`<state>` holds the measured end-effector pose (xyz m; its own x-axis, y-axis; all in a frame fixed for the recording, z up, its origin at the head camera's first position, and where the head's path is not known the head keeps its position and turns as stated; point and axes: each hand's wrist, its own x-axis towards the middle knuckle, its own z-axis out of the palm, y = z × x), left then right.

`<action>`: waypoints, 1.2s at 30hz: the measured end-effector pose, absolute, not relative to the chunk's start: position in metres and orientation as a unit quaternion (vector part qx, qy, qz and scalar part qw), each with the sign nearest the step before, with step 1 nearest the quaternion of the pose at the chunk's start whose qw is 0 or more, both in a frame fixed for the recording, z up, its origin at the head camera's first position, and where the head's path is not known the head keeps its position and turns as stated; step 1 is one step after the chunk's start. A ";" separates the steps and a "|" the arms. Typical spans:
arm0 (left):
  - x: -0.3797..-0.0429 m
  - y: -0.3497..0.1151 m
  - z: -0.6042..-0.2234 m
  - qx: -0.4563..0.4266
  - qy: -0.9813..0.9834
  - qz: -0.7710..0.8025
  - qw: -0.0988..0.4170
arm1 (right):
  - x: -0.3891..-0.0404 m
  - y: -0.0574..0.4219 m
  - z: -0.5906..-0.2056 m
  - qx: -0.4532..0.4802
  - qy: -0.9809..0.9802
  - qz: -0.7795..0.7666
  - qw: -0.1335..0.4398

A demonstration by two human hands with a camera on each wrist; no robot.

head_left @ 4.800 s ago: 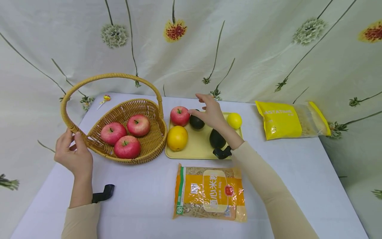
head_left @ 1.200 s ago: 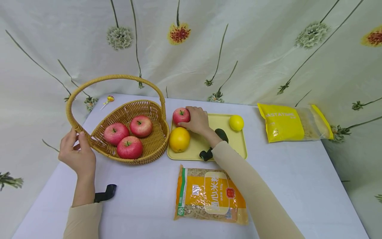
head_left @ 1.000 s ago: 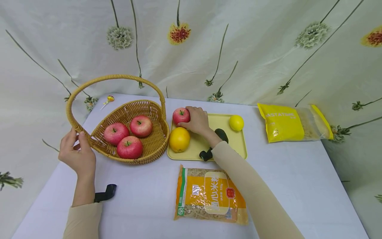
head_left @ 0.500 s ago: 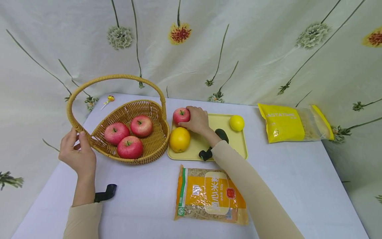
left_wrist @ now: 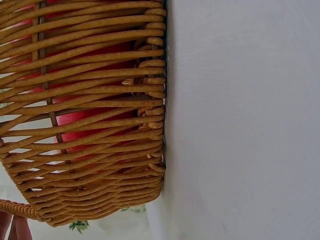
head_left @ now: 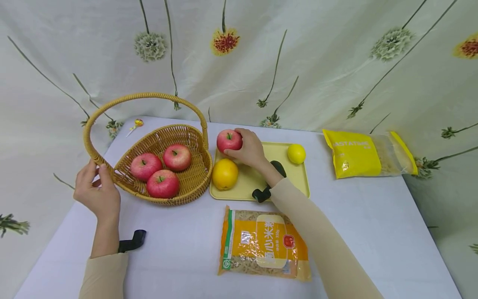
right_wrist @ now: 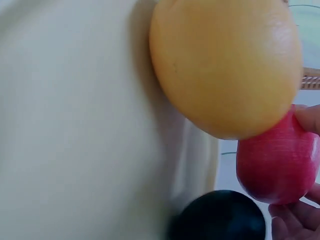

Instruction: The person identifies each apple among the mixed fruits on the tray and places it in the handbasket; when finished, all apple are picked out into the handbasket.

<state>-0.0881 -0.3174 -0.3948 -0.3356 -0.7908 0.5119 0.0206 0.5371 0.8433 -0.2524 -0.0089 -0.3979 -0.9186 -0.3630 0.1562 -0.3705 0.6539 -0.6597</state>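
My left hand pinches the wicker basket where its arched handle meets the rim. Three red apples lie inside that basket. Over the back left corner of the yellow tray, my right hand grips another red apple, thumb on the near side. In the right wrist view this apple appears raised off the tray. An orange sits on the tray in front of it. One avocado shows partly behind my right wrist; a dark avocado is near the apple in the right wrist view.
A yellow lemon lies at the tray's back right. In front of the tray is an orange pasta bag; a yellow pasta bag lies at the right. A lollipop is behind the basket. A floral cloth hangs behind the table.
My right hand came down from above the tray with fingers spread and took hold of the apple. Within the last half second it has lifted slightly with it. My left hand stays at the handle.
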 end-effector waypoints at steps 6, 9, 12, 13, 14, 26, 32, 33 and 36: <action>-0.089 -0.319 -0.396 0.273 -0.713 -0.398 0.508 | -0.241 0.005 -0.389 0.201 -0.890 0.408 0.028; -0.090 -0.321 -0.398 0.277 -0.714 -0.395 0.507 | -0.235 0.011 -0.384 0.210 -0.886 0.412 0.043; -0.090 -0.321 -0.398 0.279 -0.714 -0.395 0.507 | -0.226 0.017 -0.380 0.223 -0.880 0.417 0.048; -0.090 -0.321 -0.398 0.279 -0.714 -0.395 0.507 | -0.223 0.019 -0.378 0.227 -0.878 0.420 0.049; -0.090 -0.321 -0.398 0.278 -0.713 -0.396 0.507 | -0.220 0.021 -0.377 0.230 -0.875 0.424 0.048; -0.090 -0.321 -0.397 0.284 -0.713 -0.396 0.504 | -0.179 0.019 -0.359 0.296 -0.832 0.469 0.020; -0.090 -0.323 -0.399 0.283 -0.714 -0.396 0.503 | -0.165 -0.002 -0.345 0.343 -0.809 0.478 0.005; -0.090 -0.323 -0.399 0.283 -0.715 -0.395 0.502 | -0.164 -0.007 -0.343 0.349 -0.806 0.478 0.001; -0.090 -0.322 -0.398 0.284 -0.717 -0.392 0.501 | -0.160 -0.021 -0.338 0.364 -0.806 0.467 -0.008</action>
<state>-0.0899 -0.3220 -0.3983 -0.3362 -0.8002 0.4966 -0.0137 0.5314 0.8470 -0.1598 -0.0209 -0.3384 -0.7348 -0.5940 0.3276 -0.5794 0.2984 -0.7584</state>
